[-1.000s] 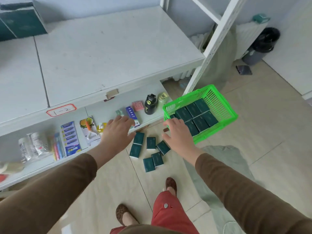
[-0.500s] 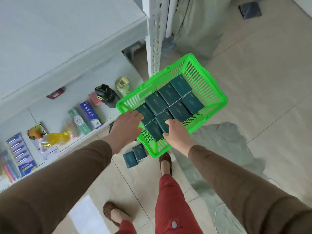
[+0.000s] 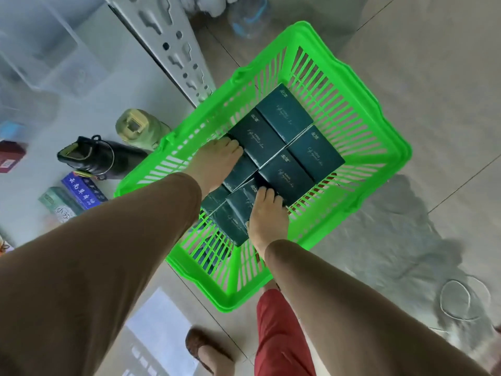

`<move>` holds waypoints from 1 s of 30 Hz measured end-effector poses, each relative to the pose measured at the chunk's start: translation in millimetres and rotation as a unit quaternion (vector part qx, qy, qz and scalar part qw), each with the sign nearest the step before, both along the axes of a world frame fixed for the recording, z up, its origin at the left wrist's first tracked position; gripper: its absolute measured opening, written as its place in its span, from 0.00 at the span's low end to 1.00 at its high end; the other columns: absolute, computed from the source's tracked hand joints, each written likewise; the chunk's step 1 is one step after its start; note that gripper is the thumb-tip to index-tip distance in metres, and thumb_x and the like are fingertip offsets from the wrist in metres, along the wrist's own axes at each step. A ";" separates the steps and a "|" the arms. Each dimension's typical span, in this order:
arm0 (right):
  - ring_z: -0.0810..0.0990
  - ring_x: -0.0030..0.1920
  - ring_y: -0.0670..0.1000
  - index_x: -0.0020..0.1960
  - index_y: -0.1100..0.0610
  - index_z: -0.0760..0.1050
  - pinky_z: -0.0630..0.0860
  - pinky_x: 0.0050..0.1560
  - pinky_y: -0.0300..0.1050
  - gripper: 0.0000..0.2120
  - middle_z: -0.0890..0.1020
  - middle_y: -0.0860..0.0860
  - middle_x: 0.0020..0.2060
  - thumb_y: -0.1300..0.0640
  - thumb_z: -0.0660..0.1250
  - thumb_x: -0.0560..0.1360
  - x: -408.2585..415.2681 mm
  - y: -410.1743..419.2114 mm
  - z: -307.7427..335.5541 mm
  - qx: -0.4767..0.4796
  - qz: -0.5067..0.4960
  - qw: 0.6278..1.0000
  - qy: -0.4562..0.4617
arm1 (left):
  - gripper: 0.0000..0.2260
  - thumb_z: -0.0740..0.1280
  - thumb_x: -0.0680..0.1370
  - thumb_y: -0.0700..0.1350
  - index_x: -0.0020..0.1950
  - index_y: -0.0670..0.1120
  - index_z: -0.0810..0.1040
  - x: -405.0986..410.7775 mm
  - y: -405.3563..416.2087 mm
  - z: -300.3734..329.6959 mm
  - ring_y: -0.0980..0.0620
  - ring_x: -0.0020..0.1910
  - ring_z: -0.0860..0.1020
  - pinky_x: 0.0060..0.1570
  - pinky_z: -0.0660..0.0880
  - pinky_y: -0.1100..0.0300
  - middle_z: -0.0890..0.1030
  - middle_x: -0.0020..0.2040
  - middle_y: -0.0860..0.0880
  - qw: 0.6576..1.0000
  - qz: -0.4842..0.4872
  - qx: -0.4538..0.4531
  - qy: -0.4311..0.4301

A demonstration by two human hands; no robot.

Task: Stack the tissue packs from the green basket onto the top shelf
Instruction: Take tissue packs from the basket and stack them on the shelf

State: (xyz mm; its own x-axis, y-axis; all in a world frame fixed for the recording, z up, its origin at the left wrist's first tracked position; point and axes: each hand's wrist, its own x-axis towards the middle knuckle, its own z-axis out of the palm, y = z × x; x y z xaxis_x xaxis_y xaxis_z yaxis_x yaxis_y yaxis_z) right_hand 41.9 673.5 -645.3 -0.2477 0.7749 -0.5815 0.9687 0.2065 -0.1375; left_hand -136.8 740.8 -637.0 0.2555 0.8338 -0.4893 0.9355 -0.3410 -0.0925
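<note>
Head view: both arms reach down into green basket (image 3: 352,85) — left hand (image 3: 214,161), right hand (image 3: 264,218) gripping tissue packs (image 3: 284,115).

1 basket (image 3: 352,85), approx. 8 tissue packs (image 3: 284,109)

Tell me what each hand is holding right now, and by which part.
Both hands are inside the green plastic basket on dark teal tissue packs. The left hand lies over one; the right hand touches another's edge. Whether either actually grips cannot be told.
</note>
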 end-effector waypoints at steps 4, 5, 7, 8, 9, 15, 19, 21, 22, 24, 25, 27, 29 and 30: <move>0.73 0.62 0.57 0.74 0.59 0.57 0.72 0.59 0.50 0.36 0.74 0.57 0.63 0.48 0.72 0.75 3.3 -1.8 -11.1 -0.051 -0.029 0.998 -0.032 | 0.27 0.66 0.74 0.38 0.72 0.43 0.62 0.2 -5.1 -9.1 0.43 0.63 0.70 0.53 0.71 0.54 0.72 0.63 0.44 0.998 -0.016 0.041 0.049; 0.72 0.62 0.58 0.71 0.58 0.60 0.71 0.59 0.50 0.35 0.75 0.57 0.62 0.48 0.74 0.73 3.8 0.4 -11.5 -0.061 -0.032 0.997 -0.038 | 0.28 0.67 0.73 0.38 0.71 0.43 0.63 0.0 -8.3 -6.9 0.44 0.62 0.71 0.51 0.70 0.55 0.74 0.60 0.45 0.996 -0.021 0.041 0.075; 0.71 0.63 0.58 0.67 0.58 0.65 0.71 0.60 0.50 0.32 0.76 0.57 0.62 0.49 0.75 0.71 5.5 4.9 -7.8 -0.082 -0.033 0.995 -0.044 | 0.18 0.66 0.74 0.38 0.63 0.43 0.70 -0.3 -18.3 1.3 0.44 0.60 0.72 0.49 0.68 0.56 0.77 0.53 0.47 0.994 -0.035 0.031 0.100; 0.70 0.64 0.58 0.65 0.58 0.67 0.70 0.61 0.50 0.29 0.75 0.57 0.62 0.49 0.75 0.71 7.3 7.1 -3.4 -0.086 -0.031 0.995 -0.042 | 0.13 0.65 0.74 0.38 0.58 0.44 0.72 -1.1 -24.5 7.2 0.45 0.58 0.71 0.48 0.67 0.56 0.77 0.50 0.47 0.994 -0.038 0.022 0.104; 0.70 0.64 0.58 0.65 0.59 0.68 0.70 0.61 0.50 0.27 0.74 0.57 0.63 0.50 0.74 0.71 9.5 9.5 3.1 -0.084 -0.033 0.995 -0.038 | 0.09 0.66 0.74 0.39 0.53 0.45 0.73 -3.1 -30.8 14.9 0.45 0.57 0.71 0.47 0.66 0.56 0.77 0.48 0.47 0.994 -0.037 0.018 0.106; 0.79 0.54 0.62 0.61 0.60 0.67 0.73 0.50 0.49 0.27 0.72 0.58 0.59 0.51 0.76 0.70 20.4 8.5 81.5 -0.063 -0.078 0.990 0.104 | 0.20 0.70 0.71 0.54 0.58 0.47 0.72 -30.3 -88.3 97.3 0.44 0.55 0.74 0.45 0.70 0.51 0.77 0.52 0.47 0.991 0.122 0.045 0.007; 0.79 0.51 0.59 0.55 0.56 0.67 0.70 0.45 0.47 0.25 0.75 0.55 0.52 0.53 0.78 0.67 12.2 -21.2 159.0 -0.028 -0.039 0.979 0.200 | 0.22 0.67 0.73 0.62 0.60 0.50 0.69 -57.0 -156.0 185.7 0.42 0.49 0.80 0.35 0.68 0.54 0.79 0.50 0.47 0.963 0.242 0.104 -0.048; 0.79 0.49 0.56 0.54 0.54 0.67 0.68 0.44 0.44 0.25 0.76 0.52 0.50 0.53 0.78 0.67 -1.7 -47.3 201.9 -0.021 -0.023 0.966 0.257 | 0.21 0.64 0.75 0.64 0.58 0.51 0.67 -74.3 -203.9 229.1 0.42 0.44 0.81 0.35 0.70 0.56 0.80 0.47 0.46 0.937 0.315 0.131 -0.078; 0.79 0.48 0.53 0.56 0.54 0.67 0.68 0.45 0.43 0.25 0.77 0.51 0.50 0.53 0.78 0.67 -10.7 -63.8 223.5 -0.019 -0.015 0.958 0.284 | 0.21 0.63 0.76 0.63 0.60 0.51 0.66 -83.7 -230.9 250.0 0.42 0.43 0.81 0.37 0.73 0.54 0.80 0.46 0.46 0.924 0.345 0.137 -0.096; 0.78 0.42 0.49 0.57 0.53 0.67 0.69 0.42 0.43 0.27 0.78 0.50 0.44 0.53 0.79 0.67 -34.2 -101.6 266.2 -0.021 -0.009 0.941 0.337 | 0.21 0.64 0.76 0.61 0.62 0.53 0.62 -105.4 -288.9 291.1 0.42 0.42 0.80 0.40 0.75 0.51 0.78 0.47 0.48 0.896 0.393 0.158 -0.131; 0.77 0.38 0.46 0.57 0.52 0.67 0.69 0.40 0.42 0.26 0.77 0.48 0.39 0.54 0.79 0.67 -47.5 -123.4 287.1 -0.028 -0.010 0.932 0.362 | 0.20 0.66 0.76 0.60 0.60 0.54 0.62 -117.5 -320.8 311.3 0.42 0.42 0.79 0.39 0.75 0.51 0.77 0.47 0.49 0.879 0.416 0.175 -0.153; 0.73 0.31 0.41 0.58 0.53 0.67 0.66 0.35 0.36 0.25 0.73 0.45 0.32 0.56 0.78 0.68 -76.5 -164.2 325.5 -0.040 -0.014 0.913 0.407 | 0.17 0.69 0.75 0.56 0.54 0.54 0.63 -144.8 -381.9 348.2 0.45 0.41 0.77 0.39 0.72 0.53 0.76 0.47 0.50 0.840 0.465 0.205 -0.190; 0.68 0.29 0.41 0.53 0.57 0.68 0.66 0.33 0.35 0.21 0.69 0.44 0.31 0.59 0.77 0.69 -107.6 -201.8 359.1 -0.050 -0.015 0.893 0.447 | 0.17 0.71 0.74 0.53 0.54 0.53 0.64 -174.5 -441.1 382.3 0.46 0.42 0.74 0.40 0.68 0.53 0.74 0.48 0.50 0.807 0.503 0.230 -0.205; 0.67 0.30 0.42 0.49 0.58 0.67 0.67 0.34 0.37 0.20 0.67 0.45 0.32 0.60 0.77 0.69 -124.1 -219.4 374.7 -0.052 -0.011 0.884 0.465 | 0.17 0.71 0.73 0.52 0.53 0.52 0.65 -189.3 -469.0 398.9 0.46 0.43 0.73 0.41 0.67 0.53 0.74 0.48 0.50 0.798 0.513 0.241 -0.205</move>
State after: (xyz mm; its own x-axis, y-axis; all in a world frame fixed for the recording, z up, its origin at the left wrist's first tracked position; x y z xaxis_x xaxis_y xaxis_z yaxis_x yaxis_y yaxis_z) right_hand -82.2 454.2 -270.6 -0.6425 0.7391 -0.2024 0.4295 0.1287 -0.8938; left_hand -326.0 271.8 -238.0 -0.6264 0.7731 -0.0997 0.6845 0.6068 0.4041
